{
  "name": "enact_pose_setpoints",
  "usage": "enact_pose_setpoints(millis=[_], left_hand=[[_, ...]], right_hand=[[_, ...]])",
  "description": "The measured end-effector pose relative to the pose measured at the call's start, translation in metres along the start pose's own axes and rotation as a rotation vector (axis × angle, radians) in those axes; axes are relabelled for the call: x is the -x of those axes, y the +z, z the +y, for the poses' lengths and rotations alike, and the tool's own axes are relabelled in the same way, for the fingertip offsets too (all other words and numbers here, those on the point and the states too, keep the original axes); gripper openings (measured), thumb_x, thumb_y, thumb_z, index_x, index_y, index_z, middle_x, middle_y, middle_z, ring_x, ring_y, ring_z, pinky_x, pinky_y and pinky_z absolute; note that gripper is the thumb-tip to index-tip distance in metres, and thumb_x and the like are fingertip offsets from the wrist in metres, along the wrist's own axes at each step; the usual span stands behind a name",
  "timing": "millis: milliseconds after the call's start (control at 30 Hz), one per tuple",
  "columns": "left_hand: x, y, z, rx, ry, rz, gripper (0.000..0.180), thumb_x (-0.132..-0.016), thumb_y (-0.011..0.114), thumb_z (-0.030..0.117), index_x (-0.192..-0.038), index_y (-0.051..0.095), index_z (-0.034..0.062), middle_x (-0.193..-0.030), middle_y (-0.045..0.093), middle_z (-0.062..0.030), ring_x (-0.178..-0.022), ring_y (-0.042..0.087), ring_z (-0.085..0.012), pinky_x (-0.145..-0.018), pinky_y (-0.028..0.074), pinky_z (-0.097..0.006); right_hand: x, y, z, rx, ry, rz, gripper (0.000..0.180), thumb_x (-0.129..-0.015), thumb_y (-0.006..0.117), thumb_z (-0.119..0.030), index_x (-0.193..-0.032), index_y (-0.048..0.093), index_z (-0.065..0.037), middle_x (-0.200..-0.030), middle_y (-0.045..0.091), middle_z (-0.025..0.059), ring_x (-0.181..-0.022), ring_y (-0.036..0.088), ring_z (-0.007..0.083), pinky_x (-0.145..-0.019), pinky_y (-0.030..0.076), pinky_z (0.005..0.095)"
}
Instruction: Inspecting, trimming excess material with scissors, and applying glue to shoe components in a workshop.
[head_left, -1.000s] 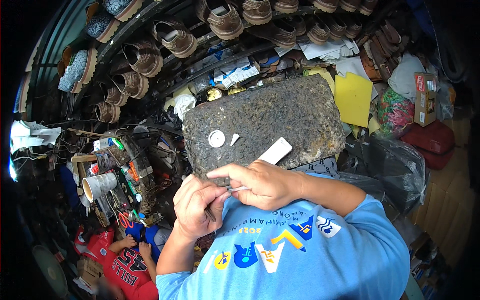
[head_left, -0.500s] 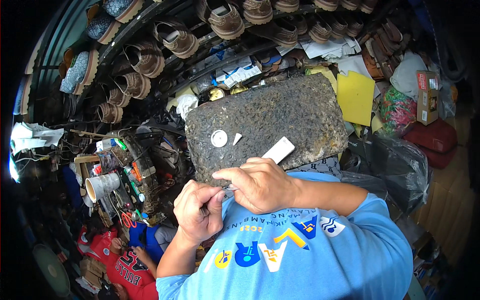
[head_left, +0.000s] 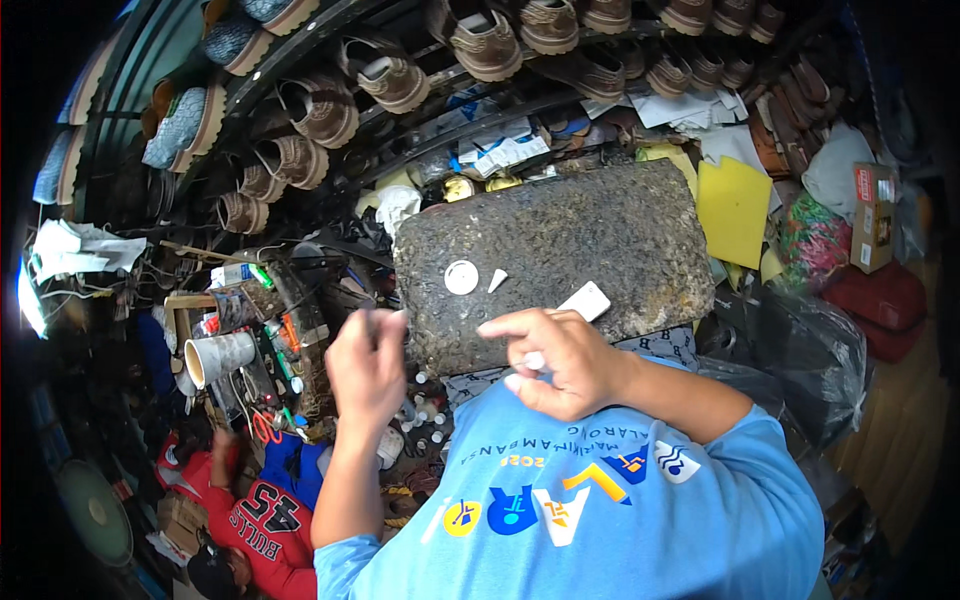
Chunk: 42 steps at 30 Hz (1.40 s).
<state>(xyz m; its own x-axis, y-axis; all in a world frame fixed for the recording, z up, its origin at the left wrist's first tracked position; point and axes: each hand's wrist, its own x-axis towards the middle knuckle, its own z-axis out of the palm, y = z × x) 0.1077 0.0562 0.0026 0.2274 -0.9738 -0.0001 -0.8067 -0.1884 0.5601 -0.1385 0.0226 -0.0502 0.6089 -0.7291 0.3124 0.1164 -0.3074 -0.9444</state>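
A rough dark stone slab (head_left: 600, 230) lies in front of me. On it rest a white round disc (head_left: 461, 277), a small white wedge (head_left: 497, 280) and a white rectangular piece (head_left: 585, 300). My right hand (head_left: 565, 365) hovers over the slab's near edge and pinches a small white piece (head_left: 535, 361) between thumb and fingers, forefinger stretched left. My left hand (head_left: 365, 365) is raised beside the slab's left edge, blurred, fingers curled; whether it holds anything I cannot tell. My blue shirt fills the lower picture.
Racks of brown shoes (head_left: 480, 45) arch along the top. A yellow sheet (head_left: 735, 210) and a black plastic bag (head_left: 800, 360) lie right of the slab. Left are a paper cup (head_left: 220, 355), red-handled scissors (head_left: 265, 428) and tools. A person in red (head_left: 260, 520) sits lower left.
My hands, together at my chest before, have parted. The left hand swung up and left; the right hand lifted toward the slab with the white piece.
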Motion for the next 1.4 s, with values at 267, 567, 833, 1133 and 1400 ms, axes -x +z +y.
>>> enact_pose_setpoints(millis=[267, 567, 833, 1133, 1400], left_hand=[[-0.002, 0.067, -0.043, -0.132, -0.159, -0.43, 0.03, -0.091, 0.074, 0.028, -0.095, 0.071, -0.0013, -0.089, 0.072, -0.0252, -0.09, 0.07, -0.0427, -0.08, 0.054, -0.048], [-0.005, 0.077, -0.054, -0.218, -0.159, -0.118, 0.057, -0.093, 0.07, 0.021, -0.138, 0.049, -0.0047, -0.124, 0.059, -0.0305, -0.111, 0.062, -0.048, -0.093, 0.051, -0.049], [-0.019, 0.08, -0.039, -0.254, -0.193, -0.035, 0.063, -0.081, 0.084, 0.027, -0.134, 0.063, 0.0026, -0.099, 0.065, -0.0191, -0.092, 0.068, -0.0367, -0.081, 0.054, -0.044], [0.0, 0.097, -0.045, -0.4, -0.098, -0.016, 0.046, -0.086, 0.077, 0.022, -0.126, 0.069, -0.0002, -0.101, 0.063, -0.0171, -0.098, 0.06, -0.036, -0.088, 0.049, -0.043], [0.011, 0.081, -0.034, -0.303, 0.116, 0.058, 0.037, -0.086, 0.078, 0.017, -0.12, 0.072, 0.0028, -0.115, 0.068, -0.016, -0.103, 0.06, -0.0339, -0.092, 0.049, -0.043]], right_hand=[[0.008, -0.019, 0.009, 0.085, -0.028, 0.128, 0.074, -0.068, 0.062, 0.002, -0.14, 0.042, 0.003, -0.072, 0.057, 0.0063, -0.06, 0.06, 0.0209, -0.06, 0.051, 0.0345], [0.005, -0.011, 0.026, -0.011, -0.001, 0.129, 0.079, -0.076, 0.055, 0.011, -0.148, 0.026, 0.001, -0.083, 0.058, 0.0094, -0.067, 0.056, 0.0176, -0.061, 0.047, 0.0322], [0.003, -0.008, 0.032, -0.03, 0.044, 0.079, 0.081, -0.08, 0.056, 0.011, -0.152, 0.02, 0.0, -0.087, 0.055, 0.0085, -0.075, 0.055, 0.0161, -0.071, 0.047, 0.0307], [-0.005, 0.001, 0.045, -0.041, -0.027, 0.098, 0.098, -0.081, 0.058, 0.013, -0.16, 0.002, -0.007, -0.103, 0.054, 0.0125, -0.083, 0.055, 0.0163, -0.077, 0.048, 0.0313], [-0.013, 0.015, 0.062, -0.018, -0.086, 0.073, 0.12, -0.08, 0.064, 0.013, -0.161, -0.018, -0.019, -0.129, 0.04, 0.0168, -0.091, 0.056, 0.0157, -0.083, 0.05, 0.0307]])
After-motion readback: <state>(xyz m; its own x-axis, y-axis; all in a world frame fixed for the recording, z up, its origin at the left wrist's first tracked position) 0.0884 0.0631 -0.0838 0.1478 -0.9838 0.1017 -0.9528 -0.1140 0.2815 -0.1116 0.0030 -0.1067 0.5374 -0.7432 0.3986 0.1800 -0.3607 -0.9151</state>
